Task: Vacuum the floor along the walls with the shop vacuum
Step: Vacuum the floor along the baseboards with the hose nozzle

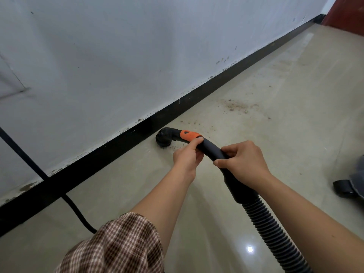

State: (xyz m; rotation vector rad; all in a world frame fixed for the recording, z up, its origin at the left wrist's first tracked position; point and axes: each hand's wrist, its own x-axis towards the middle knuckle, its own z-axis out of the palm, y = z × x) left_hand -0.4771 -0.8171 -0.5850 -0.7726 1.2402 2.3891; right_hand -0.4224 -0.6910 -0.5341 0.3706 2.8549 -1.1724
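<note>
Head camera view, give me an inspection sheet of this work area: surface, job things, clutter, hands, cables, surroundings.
Surface: glossy beige tiled floor, dusty near the wall.
Job's things: round black brush nozzle on the floor close to the black baseboard; orange collar, curved black handle tube and ribbed black hose behind it.
Clutter: brown grit patch ahead of the nozzle; grey object at the right edge, cut off, cannot identify.
Hands: left hand grips the tube by the collar; right hand grips it further back.
Cables: black cable runs down the wall onto the floor at left.
Surroundings: scuffed white wall; red surface in the far right corner.
</note>
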